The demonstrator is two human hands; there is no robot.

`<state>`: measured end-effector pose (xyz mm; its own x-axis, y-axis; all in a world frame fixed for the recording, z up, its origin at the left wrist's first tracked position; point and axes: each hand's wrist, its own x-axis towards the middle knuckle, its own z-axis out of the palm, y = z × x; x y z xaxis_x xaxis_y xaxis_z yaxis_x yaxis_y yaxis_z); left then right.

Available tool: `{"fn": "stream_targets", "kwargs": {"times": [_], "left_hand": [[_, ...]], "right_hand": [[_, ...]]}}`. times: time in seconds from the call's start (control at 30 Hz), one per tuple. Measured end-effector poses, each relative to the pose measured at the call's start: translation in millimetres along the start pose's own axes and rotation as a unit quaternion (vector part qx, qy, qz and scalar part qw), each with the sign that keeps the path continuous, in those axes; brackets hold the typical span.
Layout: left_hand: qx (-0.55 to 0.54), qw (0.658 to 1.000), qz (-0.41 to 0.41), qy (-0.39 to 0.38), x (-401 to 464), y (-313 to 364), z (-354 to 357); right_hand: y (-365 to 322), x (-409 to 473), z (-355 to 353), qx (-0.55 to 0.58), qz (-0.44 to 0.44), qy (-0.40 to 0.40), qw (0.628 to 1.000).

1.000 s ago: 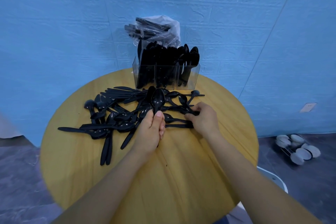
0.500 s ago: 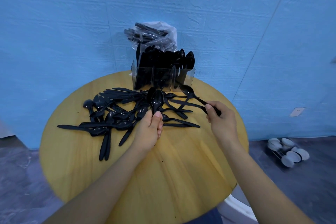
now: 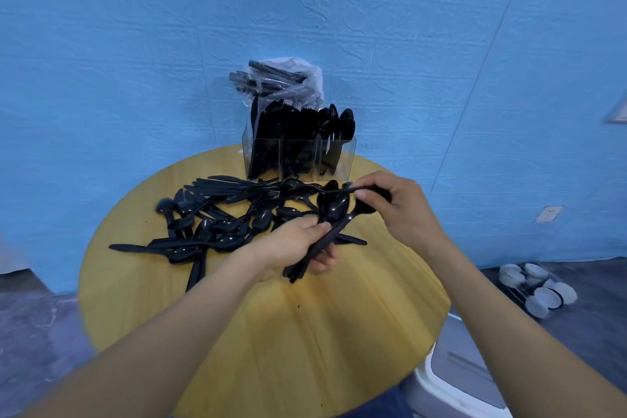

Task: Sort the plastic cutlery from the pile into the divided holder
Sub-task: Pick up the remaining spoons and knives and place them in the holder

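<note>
A pile of black plastic cutlery lies spread over the far left part of the round wooden table. A clear divided holder stands at the table's far edge, its compartments full of black cutlery. My left hand is shut on a bunch of black spoons, bowls pointing up and to the right. My right hand pinches the handle of one more black spoon and holds it level just above the bunch, its bowl to the left.
A plastic bag of black cutlery sits behind the holder against the blue wall. On the floor to the right stand a wire rack of small white bowls and a white and grey object by the table's edge.
My right hand lifted one spoon from the pile and brought it left over my left hand. My left hand rose from the table with its bunch of spoons.
</note>
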<state>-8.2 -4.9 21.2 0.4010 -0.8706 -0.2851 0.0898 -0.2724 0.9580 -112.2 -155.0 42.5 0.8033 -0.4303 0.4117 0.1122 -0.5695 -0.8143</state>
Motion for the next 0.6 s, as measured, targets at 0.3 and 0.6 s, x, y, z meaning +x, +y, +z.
{"fn": "stream_targets", "kwargs": {"times": [0.3, 0.6], "left_hand": [[-0.147, 0.989, -0.017, -0.017, 2.9, 0.3, 16.0], [-0.155, 0.988, 0.018, -0.015, 8.0, -7.7, 16.7]], "right_hand": [[8.7, 5.9, 2.7, -0.029, -0.027, 0.004, 0.999], [3.0, 6.7, 11.2, 0.008, -0.015, 0.134, 0.991]]}}
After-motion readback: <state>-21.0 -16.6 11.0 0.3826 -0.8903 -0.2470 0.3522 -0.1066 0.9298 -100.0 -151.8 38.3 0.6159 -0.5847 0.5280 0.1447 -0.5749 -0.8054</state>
